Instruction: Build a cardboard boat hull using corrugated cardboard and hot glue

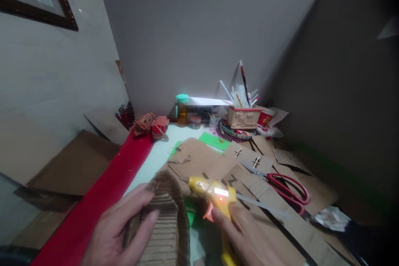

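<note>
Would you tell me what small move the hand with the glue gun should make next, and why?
Probably bring the nozzle of the glue gun in the right hand left onto the rim of the cardboard piece that the left hand grips; the tip sits just short of it.

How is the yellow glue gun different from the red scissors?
The glue gun is yellow and held in the right hand; the scissors have red handles and lie untouched on cardboard. The glue gun shows a lit light; the scissors have metal blades. Both are craft tools.
</note>
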Tool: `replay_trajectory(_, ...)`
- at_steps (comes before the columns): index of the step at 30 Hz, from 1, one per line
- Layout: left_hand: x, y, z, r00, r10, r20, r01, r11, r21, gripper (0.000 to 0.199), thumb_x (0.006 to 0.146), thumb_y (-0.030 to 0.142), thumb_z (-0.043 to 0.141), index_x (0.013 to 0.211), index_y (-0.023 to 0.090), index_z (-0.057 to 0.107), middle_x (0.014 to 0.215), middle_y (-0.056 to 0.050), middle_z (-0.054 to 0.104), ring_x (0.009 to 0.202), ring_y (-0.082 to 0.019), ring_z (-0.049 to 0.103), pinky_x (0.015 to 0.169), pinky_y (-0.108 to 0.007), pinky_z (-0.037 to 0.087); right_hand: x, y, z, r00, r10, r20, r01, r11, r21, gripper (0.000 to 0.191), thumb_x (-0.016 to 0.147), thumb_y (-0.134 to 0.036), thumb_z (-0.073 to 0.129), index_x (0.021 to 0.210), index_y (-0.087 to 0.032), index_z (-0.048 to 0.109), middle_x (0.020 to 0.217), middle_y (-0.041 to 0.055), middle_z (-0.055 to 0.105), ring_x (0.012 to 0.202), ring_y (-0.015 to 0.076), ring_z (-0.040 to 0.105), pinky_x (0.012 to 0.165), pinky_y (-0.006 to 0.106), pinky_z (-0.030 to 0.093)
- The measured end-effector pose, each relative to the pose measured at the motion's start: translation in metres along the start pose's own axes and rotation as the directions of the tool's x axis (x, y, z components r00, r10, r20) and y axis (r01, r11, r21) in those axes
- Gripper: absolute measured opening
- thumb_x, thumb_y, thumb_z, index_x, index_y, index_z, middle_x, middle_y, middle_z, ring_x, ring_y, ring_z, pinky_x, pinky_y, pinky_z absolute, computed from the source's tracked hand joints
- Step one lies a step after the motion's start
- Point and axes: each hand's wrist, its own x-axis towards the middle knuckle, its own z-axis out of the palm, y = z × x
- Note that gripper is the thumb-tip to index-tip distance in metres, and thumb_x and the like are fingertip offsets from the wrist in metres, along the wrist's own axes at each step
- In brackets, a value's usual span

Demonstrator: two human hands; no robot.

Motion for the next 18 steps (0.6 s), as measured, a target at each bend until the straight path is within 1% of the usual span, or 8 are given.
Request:
replay_trajectory(2,0.004,0.009,-0.001,0.985,0.154,0.083,-0.155,0.988,0.006,0.029,0.089,0.021,0.057,0.105,0.045,0.063,0.102,0.015,0.074,0.099,-0.008,0.073,0.095,-0.011,0.053,0.003,-0.005,0.007,1.0,0.001,-0.007,-0.003,0.977,-0.215,0.042,0.1,-0.052,0.048,0.087,-0.024,0.077,0.076,0.0074,0.075,0.071,0.0241,0.068,0.061,0.031,0.048)
replay_trajectory(5,0.01,0.02,-0.002,0.924,0.315,0.217,-0.323,0.946,0.001,0.033,0.086,0.014,0.054,0.104,0.041,0.059,0.09,0.013,0.07,0.084,-0.006,0.071,0.079,-0.006,0.054,0.006,-0.012,0.017,1.0,0.001,0.017,0.006,0.918,-0.397,0.056,0.102,-0.046,0.04,0.06,-0.02,0.068,0.052,0.0079,0.063,0.045,0.0199,0.054,0.044,0.03,0.027)
replay_trajectory(7,0.011,0.024,-0.002,0.906,0.335,0.26,-0.343,0.939,-0.014,0.032,0.086,0.014,0.053,0.104,0.04,0.059,0.092,0.012,0.07,0.085,-0.007,0.07,0.08,-0.006,0.053,0.008,-0.015,0.022,0.998,-0.034,0.061,0.059,0.884,-0.463,0.056,0.1,-0.043,0.042,0.053,-0.02,0.062,0.044,0.0073,0.057,0.036,0.0169,0.045,0.043,0.031,0.014)
replay_trajectory(9,0.011,0.026,0.0,0.904,0.329,0.275,-0.332,0.942,-0.035,0.032,0.088,0.014,0.053,0.106,0.04,0.058,0.095,0.011,0.069,0.087,-0.007,0.07,0.082,-0.007,0.053,0.008,-0.015,0.024,0.991,-0.076,0.106,0.119,0.857,-0.501,0.053,0.098,-0.04,0.045,0.053,-0.019,0.061,0.043,0.0079,0.058,0.033,0.0154,0.042,0.044,0.032,0.009)
replay_trajectory(11,0.011,0.026,0.001,0.899,0.323,0.296,-0.317,0.946,-0.067,0.032,0.088,0.015,0.054,0.106,0.041,0.059,0.096,0.012,0.07,0.087,-0.007,0.07,0.082,-0.007,0.053,0.007,-0.015,0.023,0.985,-0.116,0.127,0.165,0.844,-0.511,0.05,0.097,-0.039,0.048,0.054,-0.019,0.061,0.044,0.0084,0.06,0.033,0.0158,0.045,0.044,0.032,0.008)
replay_trajectory(14,0.009,0.022,0.004,0.888,0.309,0.34,-0.287,0.951,-0.115,0.031,0.088,0.015,0.056,0.103,0.042,0.06,0.097,0.013,0.072,0.088,-0.006,0.07,0.08,-0.006,0.052,0.006,-0.018,0.013,0.98,-0.167,0.109,0.199,0.845,-0.497,0.047,0.098,-0.034,0.048,0.054,-0.02,0.058,0.043,0.0063,0.06,0.034,0.0174,0.049,0.043,0.032,0.011)
replay_trajectory(16,0.007,0.019,0.006,0.889,0.287,0.356,-0.264,0.958,-0.11,0.03,0.088,0.016,0.058,0.103,0.042,0.062,0.101,0.014,0.074,0.091,-0.006,0.071,0.082,-0.006,0.051,0.003,-0.026,0.005,0.972,-0.223,0.073,0.232,0.866,-0.443,0.042,0.101,-0.029,0.045,0.061,-0.021,0.057,0.05,0.0039,0.063,0.038,0.0166,0.053,0.042,0.031,0.019)
replay_trajectory(18,0.004,0.017,0.008,0.896,0.266,0.354,-0.249,0.964,-0.094,0.031,0.087,0.017,0.059,0.104,0.042,0.063,0.101,0.015,0.075,0.095,-0.006,0.071,0.086,-0.005,0.049,0.0,-0.035,-0.001,0.938,-0.346,0.008,0.33,0.887,-0.323,0.034,0.103,-0.023,0.047,0.071,-0.02,0.057,0.06,0.0019,0.064,0.048,0.0142,0.057,0.047,0.028,0.034)
